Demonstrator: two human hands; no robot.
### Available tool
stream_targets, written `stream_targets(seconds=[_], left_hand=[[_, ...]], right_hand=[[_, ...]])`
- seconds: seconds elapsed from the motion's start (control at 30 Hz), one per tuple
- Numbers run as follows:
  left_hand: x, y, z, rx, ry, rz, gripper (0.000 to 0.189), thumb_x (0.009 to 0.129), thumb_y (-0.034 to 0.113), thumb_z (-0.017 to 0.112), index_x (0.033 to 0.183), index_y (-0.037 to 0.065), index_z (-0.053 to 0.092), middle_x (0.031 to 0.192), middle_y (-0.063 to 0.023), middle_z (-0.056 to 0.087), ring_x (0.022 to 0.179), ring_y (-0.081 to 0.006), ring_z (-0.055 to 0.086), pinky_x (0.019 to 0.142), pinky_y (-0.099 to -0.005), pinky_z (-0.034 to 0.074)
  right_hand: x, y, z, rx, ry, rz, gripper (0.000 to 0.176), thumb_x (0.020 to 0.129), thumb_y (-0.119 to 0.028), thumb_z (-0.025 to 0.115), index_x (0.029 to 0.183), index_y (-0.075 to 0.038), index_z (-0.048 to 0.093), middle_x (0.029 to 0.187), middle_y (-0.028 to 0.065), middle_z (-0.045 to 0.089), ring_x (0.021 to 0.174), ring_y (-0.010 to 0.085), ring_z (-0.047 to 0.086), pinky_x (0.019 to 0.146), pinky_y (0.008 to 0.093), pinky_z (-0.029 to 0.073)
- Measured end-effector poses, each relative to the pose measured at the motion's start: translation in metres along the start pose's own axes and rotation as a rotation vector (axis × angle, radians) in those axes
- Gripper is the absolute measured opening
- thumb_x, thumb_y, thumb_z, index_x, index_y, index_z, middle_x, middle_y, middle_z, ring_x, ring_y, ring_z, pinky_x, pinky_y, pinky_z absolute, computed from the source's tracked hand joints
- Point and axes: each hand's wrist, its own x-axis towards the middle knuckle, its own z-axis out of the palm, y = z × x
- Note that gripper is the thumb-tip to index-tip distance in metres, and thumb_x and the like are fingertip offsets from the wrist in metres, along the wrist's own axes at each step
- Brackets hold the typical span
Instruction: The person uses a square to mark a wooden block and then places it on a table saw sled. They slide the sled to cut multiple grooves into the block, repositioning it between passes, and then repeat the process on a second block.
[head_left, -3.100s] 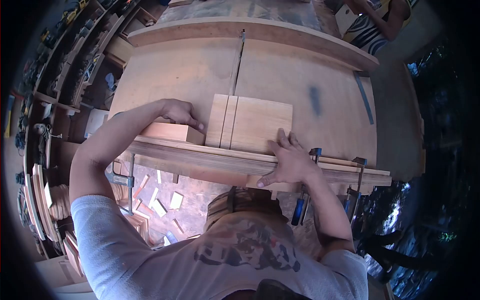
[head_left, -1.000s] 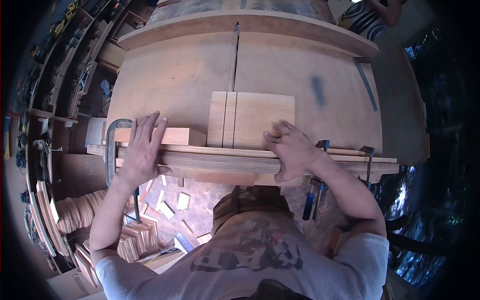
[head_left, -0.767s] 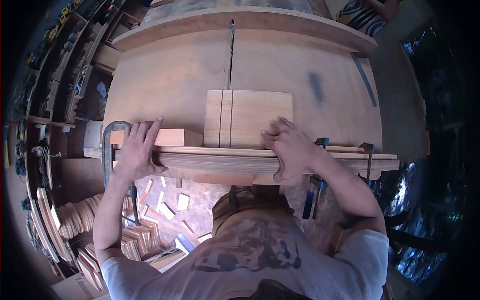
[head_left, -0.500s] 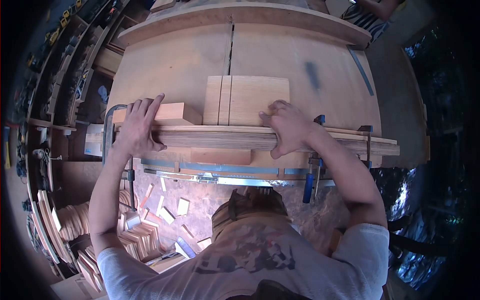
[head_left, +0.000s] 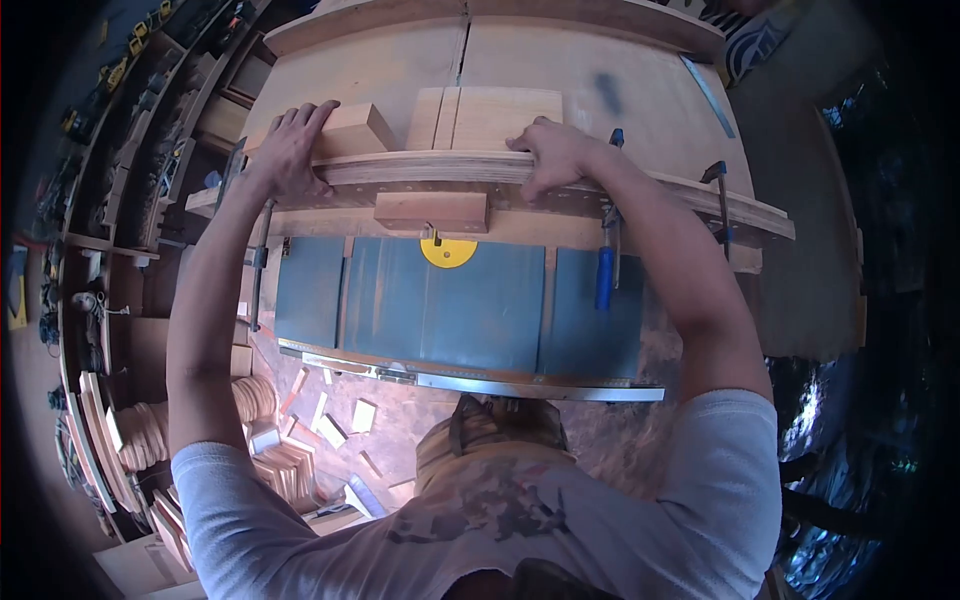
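Both hands grip a long plywood fence (head_left: 430, 170) that spans a table saw, with clamps near its ends. My left hand (head_left: 290, 152) wraps over its left part, beside a thick wood block (head_left: 355, 130). Fingers of my right hand (head_left: 552, 158) hook over its top, thumb on the near face, next to a flat board (head_left: 508, 118) lying behind the fence. A smaller block (head_left: 432, 211) is attached to the near side. In front of it lie the blue-grey saw top (head_left: 450, 300) and a yellow round insert (head_left: 447, 250).
A blue-handled clamp (head_left: 604, 275) hangs at the right, a dark clamp (head_left: 261, 250) at the left. A metal rail (head_left: 480, 384) runs along the near edge. Wood offcuts (head_left: 364, 415) litter the floor. Shelves (head_left: 110, 190) stand left. Part of another person (head_left: 755, 45) shows top right.
Both hands and the fence, with its clamps and blocks, have moved away from my body. The saw top and yellow insert are now uncovered.
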Motion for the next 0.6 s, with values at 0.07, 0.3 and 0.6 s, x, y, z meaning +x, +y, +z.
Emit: stream_targets(seconds=[0.07,0.3,0.6], left_hand=[[0.018,0.001,0.006,0.034,0.007,-0.028,0.124,0.051,0.02,0.096,0.158,0.01,0.034,0.139,-0.0202,0.055,0.135,-0.043,0.051,0.116,-0.051,0.042],[0.079,-0.016,0.018,0.059,-0.01,-0.122,0.13,0.046,0.017,0.103,0.156,0.011,0.034,0.142,-0.0199,0.054,0.137,-0.043,0.052,0.117,-0.0494,0.044],[0.05,-0.017,0.032,0.08,0.034,-0.195,0.129,0.044,0.018,0.105,0.153,0.012,0.037,0.149,-0.017,0.052,0.144,-0.0384,0.049,0.116,-0.0526,0.046]], right_hand=[[0.016,0.023,0.005,0.057,0.039,-0.033,0.083,0.054,-0.033,0.084,0.129,0.002,0.072,0.107,0.0238,0.076,0.102,0.0382,0.073,0.093,0.0438,0.058],[0.072,0.06,-0.02,0.175,-0.066,-0.016,0.078,0.056,-0.038,0.087,0.123,-0.001,0.077,0.118,0.0232,0.077,0.11,0.0365,0.074,0.096,0.0429,0.059],[0.068,0.046,-0.003,0.115,-0.062,-0.042,0.065,0.057,-0.035,0.085,0.114,-0.004,0.077,0.107,0.0184,0.08,0.099,0.0329,0.075,0.09,0.0434,0.059]])
